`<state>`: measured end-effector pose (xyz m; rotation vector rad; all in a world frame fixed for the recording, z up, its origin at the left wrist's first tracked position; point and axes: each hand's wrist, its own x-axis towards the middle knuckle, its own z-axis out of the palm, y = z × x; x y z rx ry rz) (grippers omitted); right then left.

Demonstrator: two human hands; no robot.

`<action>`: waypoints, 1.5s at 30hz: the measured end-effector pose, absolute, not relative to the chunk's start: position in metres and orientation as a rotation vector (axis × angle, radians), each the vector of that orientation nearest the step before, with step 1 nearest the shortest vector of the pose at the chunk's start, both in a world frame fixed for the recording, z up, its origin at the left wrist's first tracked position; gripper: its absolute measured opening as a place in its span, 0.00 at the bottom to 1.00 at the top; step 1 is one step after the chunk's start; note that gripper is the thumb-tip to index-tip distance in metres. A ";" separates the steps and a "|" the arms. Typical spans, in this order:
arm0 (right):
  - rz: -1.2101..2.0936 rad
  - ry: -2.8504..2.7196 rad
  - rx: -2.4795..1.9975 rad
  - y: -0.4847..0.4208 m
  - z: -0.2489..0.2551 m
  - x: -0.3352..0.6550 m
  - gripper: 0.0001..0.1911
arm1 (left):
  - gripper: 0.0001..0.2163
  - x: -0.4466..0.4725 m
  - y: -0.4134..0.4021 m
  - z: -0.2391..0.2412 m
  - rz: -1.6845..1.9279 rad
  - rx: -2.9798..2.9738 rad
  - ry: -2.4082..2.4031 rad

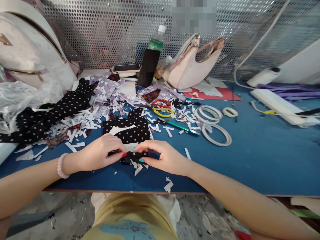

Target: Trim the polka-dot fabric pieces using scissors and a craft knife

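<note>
"Black cloth (135, 155) with pale dots, isn't it, down by the near edge of the table (262, 160)?"

"Yes, right between the two hands. The left hand (103, 151) has its thumb and fingers closed on one end, and the right hand (166, 155) pinches the other, thumb on the near side, fingertip behind."

"So which hand is closer to it?"

"Neither. Both touch it, left and right, and its long side runs across from one to the other, roughly in line with the table's edge."

"How does it look?"

"Small, narrow and bunched, with a rumpled edge. White scraps (138, 170) lie just below it."

"And past the fingers?"

"A strip of white paper (131, 146), then a wider dotted piece (140, 131) lying fairly flat. From where I stand I can't tell whether it's joined to the bit being held."

"Further back?"

"A slim green tool (182, 127) off to the right, pale rings of tape (217, 144) beyond its end, and scissors (163, 116) with red and yellow handles. Behind those stand a bottle (156, 43) and a white handbag (183, 70), close to the metal mesh (112, 36)."
</note>
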<state>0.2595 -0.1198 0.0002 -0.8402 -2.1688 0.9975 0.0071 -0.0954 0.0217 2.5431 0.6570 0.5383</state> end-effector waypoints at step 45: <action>-0.258 -2.564 -0.490 -0.110 -0.012 0.266 0.15 | 0.16 -0.015 -0.078 0.033 0.201 3.202 0.134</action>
